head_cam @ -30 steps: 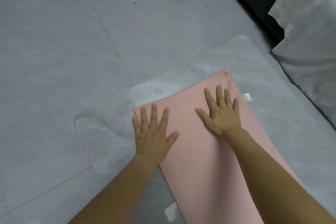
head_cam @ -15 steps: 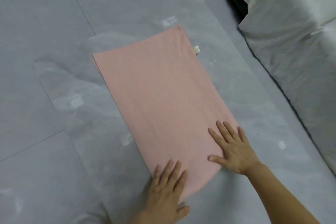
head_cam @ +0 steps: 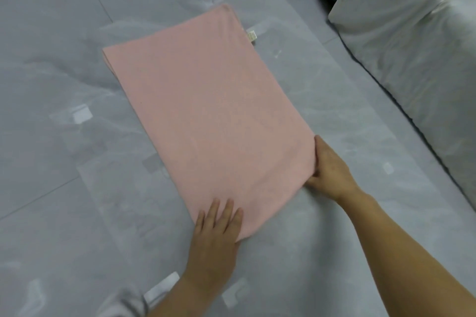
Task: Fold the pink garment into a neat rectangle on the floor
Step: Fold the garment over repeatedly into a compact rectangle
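The pink garment [head_cam: 211, 116] lies flat as a long rectangle on the floor, running from far left to near right. A small white label [head_cam: 251, 35] sticks out at its far right edge. My left hand [head_cam: 216, 234] rests palm down with fingers spread on the garment's near corner. At the near right corner, my right hand [head_cam: 329, 170] has its fingers tucked out of sight under the cloth's edge, gripping it.
A clear plastic sheet [head_cam: 322, 100] covers the grey tiled floor under the garment, held by white tape pieces [head_cam: 82, 113]. White-covered furniture [head_cam: 412, 33] runs along the right side, with a dark gap behind it.
Both hands slid from the garment's far end to its near end. The right hand went from lying flat on the cloth to gripping the near right corner.
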`<state>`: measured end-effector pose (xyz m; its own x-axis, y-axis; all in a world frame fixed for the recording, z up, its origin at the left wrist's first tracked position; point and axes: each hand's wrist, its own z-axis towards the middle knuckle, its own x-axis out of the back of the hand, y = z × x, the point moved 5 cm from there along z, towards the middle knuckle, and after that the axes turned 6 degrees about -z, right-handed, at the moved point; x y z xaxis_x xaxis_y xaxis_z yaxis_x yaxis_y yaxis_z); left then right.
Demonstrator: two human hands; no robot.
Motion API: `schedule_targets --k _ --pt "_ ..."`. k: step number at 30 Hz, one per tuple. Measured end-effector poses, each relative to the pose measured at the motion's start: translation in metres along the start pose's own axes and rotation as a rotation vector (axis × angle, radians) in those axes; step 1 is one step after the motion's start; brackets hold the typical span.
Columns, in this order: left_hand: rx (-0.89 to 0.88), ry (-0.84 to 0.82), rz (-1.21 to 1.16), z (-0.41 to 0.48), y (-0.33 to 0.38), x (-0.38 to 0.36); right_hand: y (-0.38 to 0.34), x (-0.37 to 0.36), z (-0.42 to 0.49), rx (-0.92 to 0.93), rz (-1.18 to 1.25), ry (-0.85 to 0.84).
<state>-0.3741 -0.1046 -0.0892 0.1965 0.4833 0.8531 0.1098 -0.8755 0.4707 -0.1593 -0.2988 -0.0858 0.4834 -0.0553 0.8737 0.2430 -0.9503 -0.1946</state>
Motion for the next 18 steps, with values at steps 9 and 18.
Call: schedule_targets --k 9,18 --pt "0.006 0.016 -0.091 0.001 0.001 0.012 -0.005 0.037 0.002 -0.091 0.781 0.079" --pt "0.03 -0.03 -0.178 0.0 0.003 0.025 -0.028 0.055 0.016 -0.117 0.765 0.16"
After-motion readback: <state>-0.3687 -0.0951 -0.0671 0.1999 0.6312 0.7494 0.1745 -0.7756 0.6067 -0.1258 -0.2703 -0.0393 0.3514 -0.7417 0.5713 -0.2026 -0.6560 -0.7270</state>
